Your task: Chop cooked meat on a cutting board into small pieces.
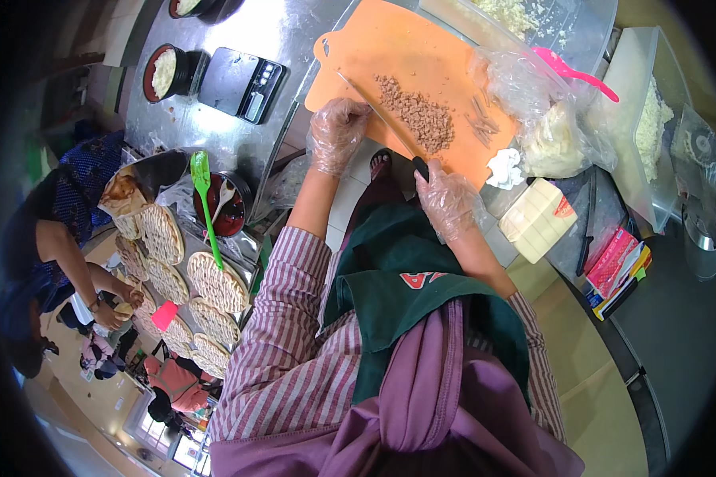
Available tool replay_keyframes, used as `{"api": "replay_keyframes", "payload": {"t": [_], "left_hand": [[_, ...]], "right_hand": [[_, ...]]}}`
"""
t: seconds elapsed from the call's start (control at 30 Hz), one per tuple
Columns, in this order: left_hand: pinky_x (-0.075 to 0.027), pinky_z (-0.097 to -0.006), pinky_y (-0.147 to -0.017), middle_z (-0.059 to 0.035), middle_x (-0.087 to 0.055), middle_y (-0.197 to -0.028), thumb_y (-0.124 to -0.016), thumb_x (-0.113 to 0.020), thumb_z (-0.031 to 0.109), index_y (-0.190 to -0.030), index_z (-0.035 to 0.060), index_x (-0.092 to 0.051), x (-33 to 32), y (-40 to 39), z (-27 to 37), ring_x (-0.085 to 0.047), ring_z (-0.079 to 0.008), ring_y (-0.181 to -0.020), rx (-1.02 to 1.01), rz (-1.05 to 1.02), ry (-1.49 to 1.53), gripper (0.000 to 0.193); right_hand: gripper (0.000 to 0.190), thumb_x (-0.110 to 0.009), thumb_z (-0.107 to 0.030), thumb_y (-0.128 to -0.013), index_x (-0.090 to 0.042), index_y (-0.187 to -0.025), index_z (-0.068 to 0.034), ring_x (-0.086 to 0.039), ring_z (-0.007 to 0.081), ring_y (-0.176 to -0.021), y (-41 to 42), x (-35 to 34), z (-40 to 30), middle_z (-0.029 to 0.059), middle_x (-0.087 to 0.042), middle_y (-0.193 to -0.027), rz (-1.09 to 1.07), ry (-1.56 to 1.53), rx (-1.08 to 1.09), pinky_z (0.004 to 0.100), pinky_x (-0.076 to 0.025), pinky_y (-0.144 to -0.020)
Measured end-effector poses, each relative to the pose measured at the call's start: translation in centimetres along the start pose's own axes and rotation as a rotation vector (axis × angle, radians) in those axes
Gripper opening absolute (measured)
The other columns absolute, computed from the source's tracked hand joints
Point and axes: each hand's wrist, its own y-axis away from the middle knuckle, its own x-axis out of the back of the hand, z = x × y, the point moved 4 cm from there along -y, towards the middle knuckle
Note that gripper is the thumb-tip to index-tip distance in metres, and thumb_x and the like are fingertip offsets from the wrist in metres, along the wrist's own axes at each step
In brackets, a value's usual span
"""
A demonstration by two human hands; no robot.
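My right hand, in a clear plastic glove, grips the black handle of a kitchen knife. Its long blade lies across an orange cutting board, tip towards the far left. Beside the blade is a pile of finely chopped brown food pieces. A few uncut strips of the same colour rest further right on the board. My left hand, gloved too, has curled fingers at the board's near left edge, close to the blade; whether they pinch anything is hidden.
On the left steel table are a digital scale and a bowl of white shreds. Topped flatbreads and a green spatula lie nearer, beside another person's hands. To the right are a cheese block and a plastic tub.
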Motion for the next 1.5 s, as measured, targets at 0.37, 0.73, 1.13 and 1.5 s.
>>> {"api": "replay_keyframes", "payload": {"t": [0.37, 0.73, 1.13, 1.5], "left_hand": [[-0.056, -0.0356, -0.071, -0.0126, -0.068, -0.089, -0.076, -0.081, 0.01, -0.093, 0.0049, -0.068, 1.0, -0.6, 2.3, -0.07, -0.0256, -0.079, -0.085, 0.085, -0.269, 0.022], [-0.055, -0.0349, -0.065, -0.012, -0.068, -0.081, -0.079, -0.079, 0.009, -0.092, 0.0066, -0.074, 0.6, 0.6, 1.1, -0.068, -0.0255, -0.069, -0.008, 0.03, -0.166, 0.013], [-0.053, -0.0356, -0.064, -0.0133, -0.067, -0.076, -0.079, -0.078, 0.01, -0.086, 0.0052, -0.077, 0.7, 0.5, 1.0, -0.067, -0.0269, -0.068, 0.04, 0.026, -0.19, 0.008], [-0.052, -0.0334, -0.062, -0.0122, -0.066, -0.074, -0.08, -0.079, 0.011, -0.084, 0.0043, -0.076, 0.8, 0.5, 0.4, -0.066, -0.0252, -0.065, 0.076, 0.017, -0.13, 0.008]], "right_hand": [[0.03, -0.058, -0.036, -0.095, -0.053, -0.101, -0.007, -0.067, 0.0407, -0.069, 0.5, -0.4, 0.9, 0.0207, -0.066, -0.068, -0.017, -0.012, -0.055, 0.0522, -0.052, -0.065], [0.031, -0.057, -0.036, -0.096, -0.054, -0.099, -0.005, -0.066, 0.0407, -0.068, 0.4, 0.2, 0.4, 0.0204, -0.066, -0.067, 0.006, 0.033, -0.029, 0.0519, -0.052, -0.065], [0.029, -0.059, -0.035, -0.096, -0.053, -0.099, -0.007, -0.066, 0.0391, -0.064, 0.1, 1.9, -0.2, 0.0183, -0.065, -0.066, 0.047, 0.016, 0.063, 0.0495, -0.052, -0.061], [0.031, -0.061, -0.037, -0.093, -0.057, -0.1, -0.007, -0.067, 0.0396, -0.068, -1.2, 0.9, -0.5, 0.019, -0.066, -0.068, 0.0, 0.024, -0.018, 0.0519, -0.051, -0.062]]}}
